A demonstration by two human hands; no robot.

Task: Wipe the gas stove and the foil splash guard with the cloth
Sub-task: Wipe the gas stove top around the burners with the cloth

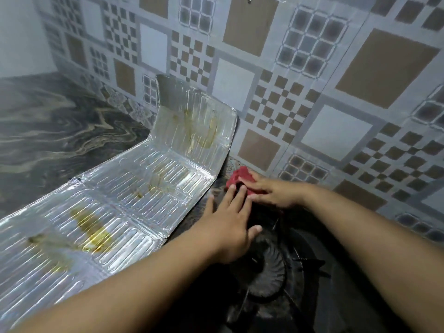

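Note:
A red cloth (241, 177) lies bunched at the far corner of the black gas stove (310, 272), close to the tiled wall. My right hand (274, 192) presses on the cloth, fingers over it. My left hand (230, 224) is spread flat over the stove just left of the cloth, its fingertips touching the cloth's edge, holding nothing. The silver foil splash guard (134, 195) stands along the stove's left side, ribbed and bent, with yellow-brown grease stains in several places.
The stove's burner and pan support (264, 272) sit under and below my left hand. A dark marbled counter (48, 131) lies left of the foil. The patterned tile wall (312, 92) runs behind the stove.

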